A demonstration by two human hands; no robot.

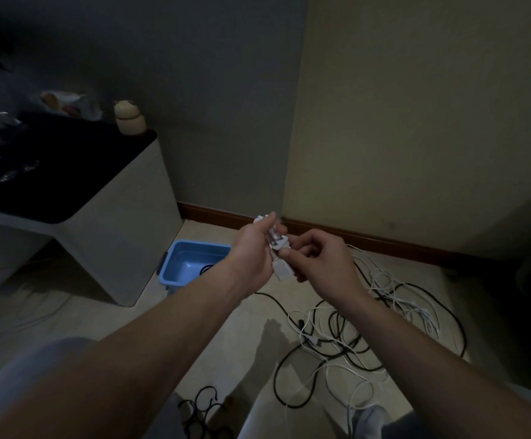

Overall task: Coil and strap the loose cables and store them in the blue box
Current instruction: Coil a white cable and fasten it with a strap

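Right of the box (188, 264), the near-upright bundle (277, 245) is being clasped by the left grip (253, 251) and pinched by the right grip (321, 264).

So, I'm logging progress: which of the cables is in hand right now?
The white coiled bundle, held between left hand and right hand; the other cables lie tangled on the floor.

pale floor (232, 337), blue box (191, 264), tangled loose cables (368, 331), white cabinet (124, 236)

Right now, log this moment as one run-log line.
left hand: grips white cable bundle | right hand: pinches bundle | blue box: on floor, dark cable inside | loose cables: tangled on floor
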